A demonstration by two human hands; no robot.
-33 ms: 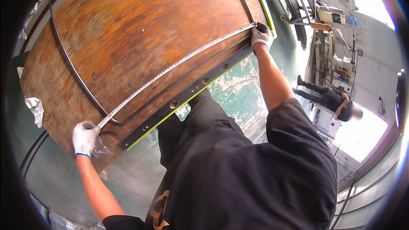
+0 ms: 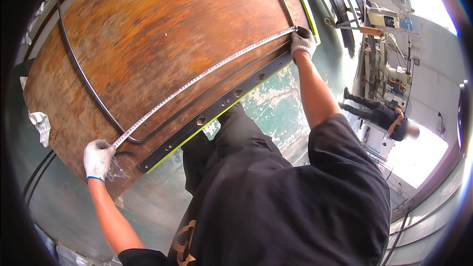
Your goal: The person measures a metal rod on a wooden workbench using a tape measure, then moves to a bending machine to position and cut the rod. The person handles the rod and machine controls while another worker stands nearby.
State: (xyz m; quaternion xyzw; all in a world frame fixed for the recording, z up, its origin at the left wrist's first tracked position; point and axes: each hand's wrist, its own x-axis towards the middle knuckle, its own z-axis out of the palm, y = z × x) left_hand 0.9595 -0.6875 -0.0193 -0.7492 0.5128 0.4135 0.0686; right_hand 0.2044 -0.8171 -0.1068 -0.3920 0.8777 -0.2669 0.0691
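Observation:
A white tape measure point(image 2: 203, 74) stretches across the rust-brown tabletop point(image 2: 162, 19), running from lower left to upper right. Its left end sits in my left hand point(image 2: 98, 158), which wears a white knit glove with a blue cuff and is closed on it. My right hand point(image 2: 302, 44), in a white glove with dark fingers, grips the tape's other end by the table's right corner. Under the tape lies a bent dark rod or tube point(image 2: 79, 66), curving at its lower end near my left hand. Clear plastic film point(image 2: 117, 170) hangs beside my left hand.
A black bar with holes point(image 2: 217, 110) and a yellow-green edge lies along the table's near side. A white cloth point(image 2: 40, 127) hangs at the left edge. Black strips point(image 2: 335, 0) are bundled at the upper right. Another person point(image 2: 382, 113) stands farther off at right.

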